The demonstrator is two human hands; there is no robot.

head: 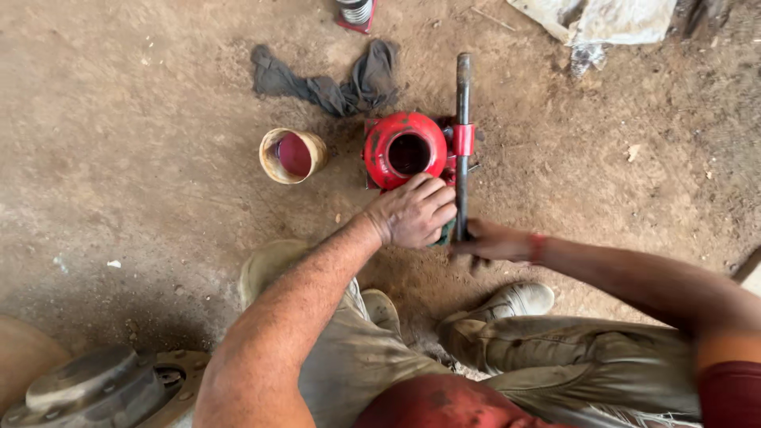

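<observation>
head view, looking straight down: the left hand [412, 212] lies knuckles up, fingers curled against the near side of a round red metal jack body with an open dark hole in its top [406, 148]; whether it grips anything underneath cannot be told. the right hand [493, 240] is closed around the lower end of a long dark steel handle bar [462, 135], which runs upright in the picture through a red socket on the right side of the red body. a red band sits on the right wrist. the red body stands on the bare dirt floor [143, 103], just beyond the person's knees.

to the left of the red body, near but apart, stands a short round tan-walled container holding a dark red liquid [293, 155]; it is open and about half in shadow. the hole in the red body shows only darkness inside.

behind both lies a crumpled dark grey rag [329, 81], touching the far edge of the red body or nearly so. at the top edge, a small red-based object with a coiled metal part [356, 13] is cut off by the frame. top right lies a crumpled pale plastic sheet [606, 21]. bottom left, a grey round metal hub with a bolted flange [99, 390] rests on the floor. the person's pale dusty shoes [515, 301] and soiled trousers fill the foreground.
</observation>
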